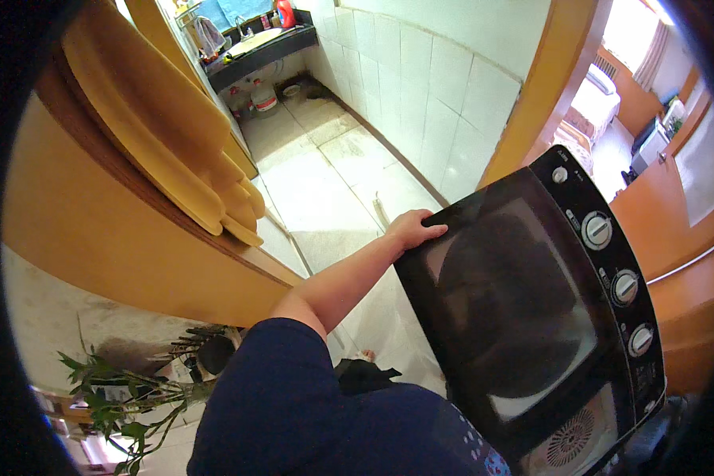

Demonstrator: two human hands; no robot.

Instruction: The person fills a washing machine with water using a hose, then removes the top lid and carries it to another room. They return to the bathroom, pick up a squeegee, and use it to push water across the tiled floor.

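A black-topped twin-tub washing machine (pixel 511 285) stands tilted across the right of the view, with dark see-through lids and a control strip of several knobs along its far side. My left hand (pixel 413 231) lies on the machine's near left top corner, fingers over the edge and thumb on the top surface. At the machine's lower end a round slotted spin-tub cover (pixel 571 437) shows through the lid. My right hand is out of view.
A yellow curtain (pixel 154 119) hangs by a wooden door frame on the left. Beyond the tiled floor (pixel 309 190) is a washbasin counter (pixel 262 53) with bottles. A leafy plant (pixel 137 392) stands lower left. An orange wooden door (pixel 672 220) is behind the machine.
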